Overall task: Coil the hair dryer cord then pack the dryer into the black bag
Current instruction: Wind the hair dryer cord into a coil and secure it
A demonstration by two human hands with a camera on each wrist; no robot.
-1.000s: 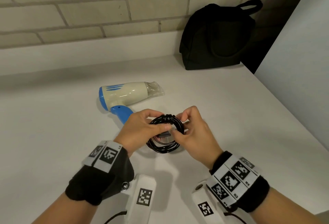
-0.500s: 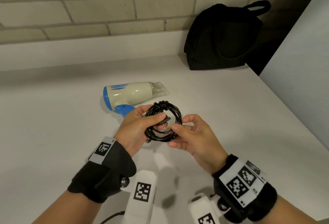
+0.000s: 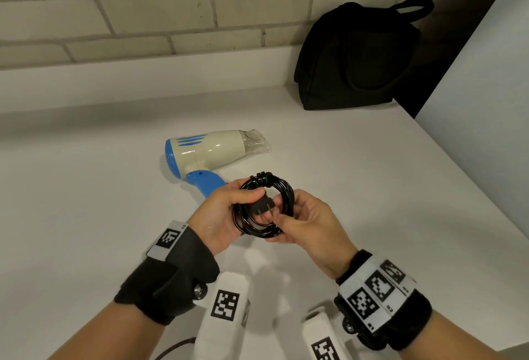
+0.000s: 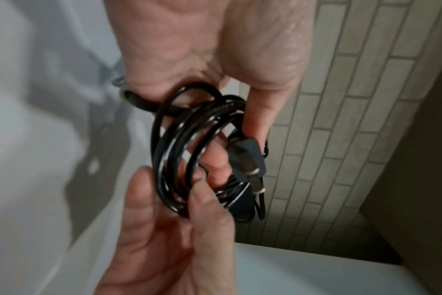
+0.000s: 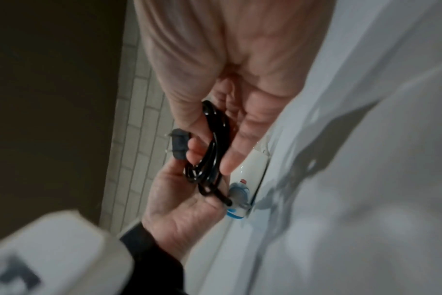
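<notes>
The white and blue hair dryer (image 3: 214,153) lies on its side on the white counter (image 3: 86,216), nozzle pointing right. Its black cord is wound into a coil (image 3: 282,192), held just above the counter in front of the blue handle. My left hand (image 3: 252,202) grips the coil's left side, thumb pressing the plug (image 3: 264,207) across the middle. My right hand (image 3: 289,213) pinches the coil's lower right rim. The left wrist view shows the coil (image 4: 174,155) and plug (image 4: 247,157) between both hands. The black bag (image 3: 357,56) stands at the back right against the wall.
A brick wall (image 3: 143,16) with a white ledge runs along the back. A white side panel (image 3: 486,102) borders the counter on the right, just beside the bag. The counter's right edge slants down toward me.
Both hands lifted the coil and moved it slightly back. My right hand slid from the coil's top to its lower right rim. The plug now lies across the coil under my left thumb.
</notes>
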